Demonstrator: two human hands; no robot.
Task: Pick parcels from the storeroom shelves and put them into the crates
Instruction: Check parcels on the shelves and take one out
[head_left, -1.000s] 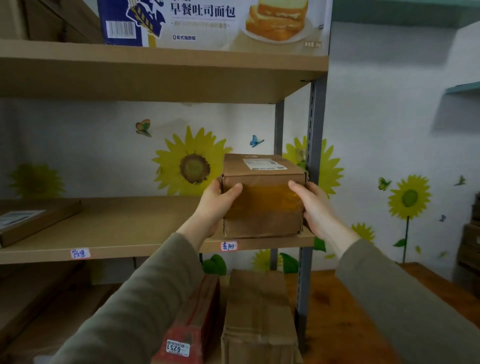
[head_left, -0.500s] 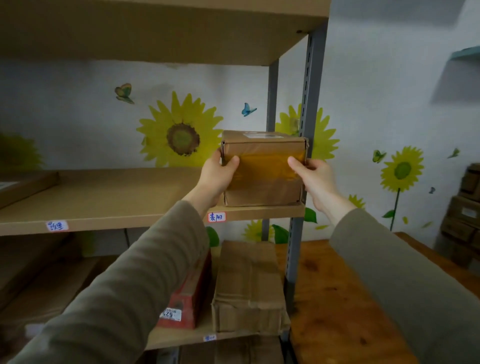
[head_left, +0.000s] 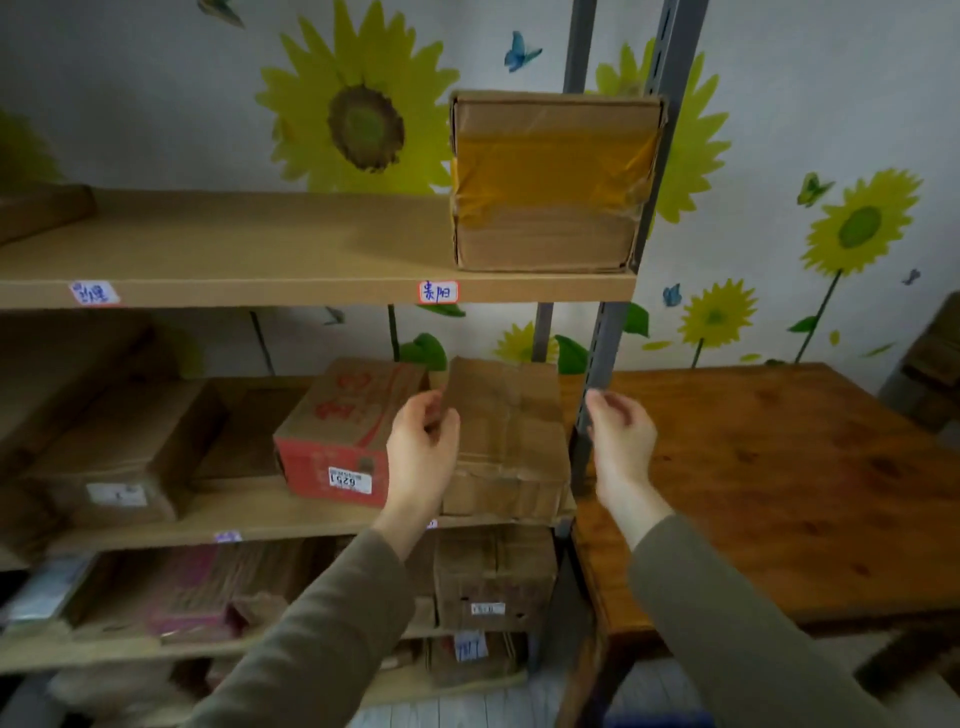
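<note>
A brown carton with yellow tape (head_left: 550, 182) stands alone at the right end of the upper shelf (head_left: 260, 291), with no hand on it. One shelf lower lies a crumpled brown parcel (head_left: 511, 431) beside a red box labelled 6251 (head_left: 332, 431). My left hand (head_left: 423, 447) hovers at that parcel's left edge, fingers loosely curled and blurred, holding nothing that I can make out. My right hand (head_left: 621, 436) hangs in front of the grey shelf post (head_left: 602, 338) to the parcel's right, fingers loosely curled and empty. No crate is in view.
A wooden table (head_left: 779, 467) stands right of the rack. More cartons fill the lower shelves: a brown one at left (head_left: 119, 457), another below the parcel (head_left: 493, 577). A flat parcel (head_left: 41, 208) lies at the upper shelf's left end.
Both hands let go of the taped carton, which stays on the upper shelf, and dropped to the shelf below beside the crumpled parcel. My view tilted down.
</note>
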